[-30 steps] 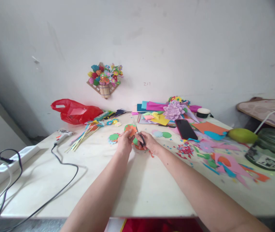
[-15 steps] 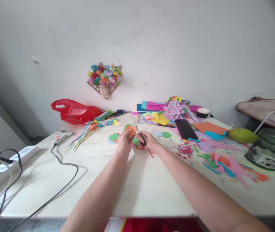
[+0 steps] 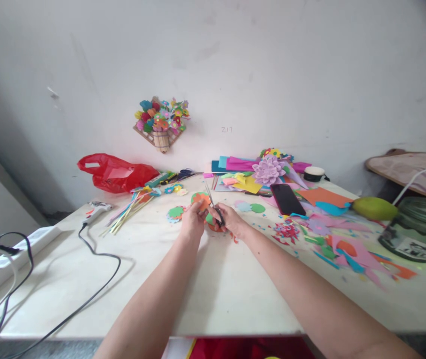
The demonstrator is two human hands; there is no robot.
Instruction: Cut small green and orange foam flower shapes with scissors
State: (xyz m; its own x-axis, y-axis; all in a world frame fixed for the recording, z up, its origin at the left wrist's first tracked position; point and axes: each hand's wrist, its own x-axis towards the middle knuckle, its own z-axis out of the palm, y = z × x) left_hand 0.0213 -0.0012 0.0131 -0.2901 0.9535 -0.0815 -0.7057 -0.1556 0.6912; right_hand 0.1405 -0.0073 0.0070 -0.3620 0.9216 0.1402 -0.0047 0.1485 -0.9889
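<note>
Pinched in my left hand (image 3: 193, 219) is an orange flower cutout (image 3: 202, 200) with a scalloped edge. Behind it shows a green piece (image 3: 195, 195); whether that is held too I cannot tell. My right hand (image 3: 228, 219) is wrapped round a pair of scissors (image 3: 210, 193) with dark handles, the blades pointing up and away beside the orange cutout. Under my hands lie a green and an orange piece (image 3: 213, 227), partly hidden by the fingers. Just left of my left hand, a green cutout (image 3: 176, 212) rests on a pale blue one.
A green round (image 3: 258, 208), a phone (image 3: 288, 200) and a heap of tiny scraps (image 3: 287, 231) lie to the right. Farther right stand a glass jar (image 3: 417, 230) and a yellow-green fruit (image 3: 374, 208). A glue gun (image 3: 96, 211) with its cord lies left, near a red bag (image 3: 117, 172).
My hands hold almost the same place, with the scissors and the orange cutout shifted only slightly. The whole view has moved a little.
</note>
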